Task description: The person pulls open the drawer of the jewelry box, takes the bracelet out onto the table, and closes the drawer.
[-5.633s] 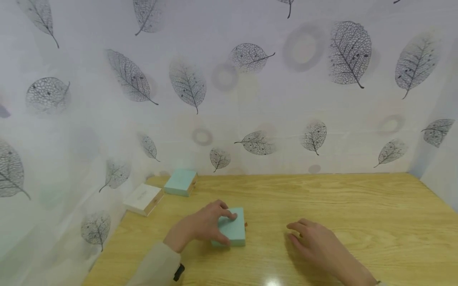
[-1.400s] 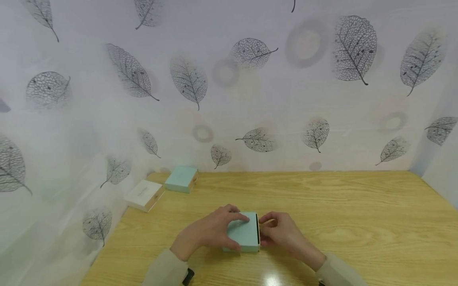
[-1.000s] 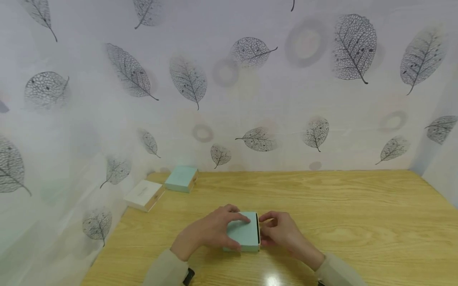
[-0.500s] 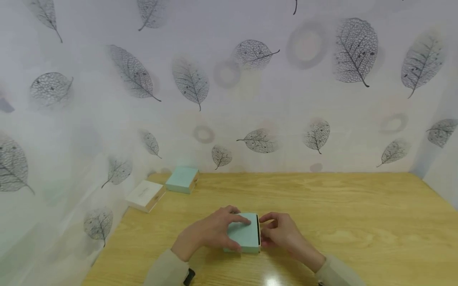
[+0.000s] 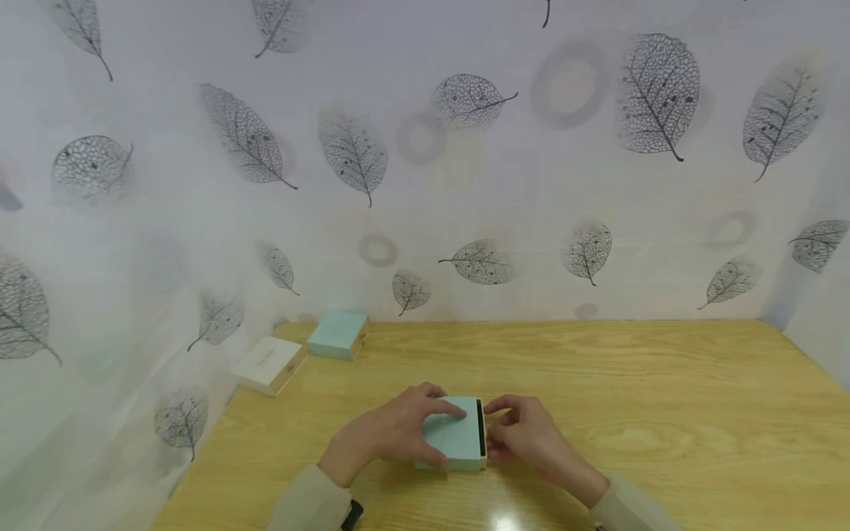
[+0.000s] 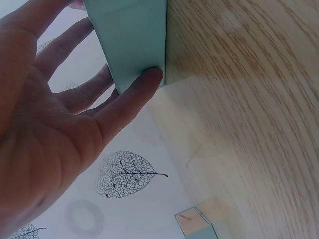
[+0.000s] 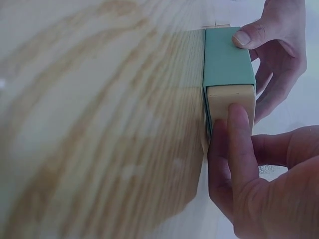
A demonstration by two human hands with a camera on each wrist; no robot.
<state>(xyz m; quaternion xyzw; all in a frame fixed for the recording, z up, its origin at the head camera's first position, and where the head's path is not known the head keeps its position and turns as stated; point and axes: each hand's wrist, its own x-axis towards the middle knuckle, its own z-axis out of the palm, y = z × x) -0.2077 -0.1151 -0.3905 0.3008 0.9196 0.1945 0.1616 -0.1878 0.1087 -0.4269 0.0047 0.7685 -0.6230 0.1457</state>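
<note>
The left hand [image 5: 392, 428] grips the mint box [image 5: 454, 439] at the frame's lower centre; the right hand [image 5: 531, 435] touches its pale end [image 7: 218, 104], though I can't tell whether those fingers pinch anything. Left of centre, a white box [image 5: 268, 363] and a second mint box [image 5: 337, 332] lie on the wooden table [image 5: 637, 391].

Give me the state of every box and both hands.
Front teal box: slightly open, drawer partly out.
Back teal box: looks closed, lying flat.
White box: looks closed, lying flat.
Left hand: grips the front teal box.
Right hand: bent fingers touch the drawer's end.
</note>
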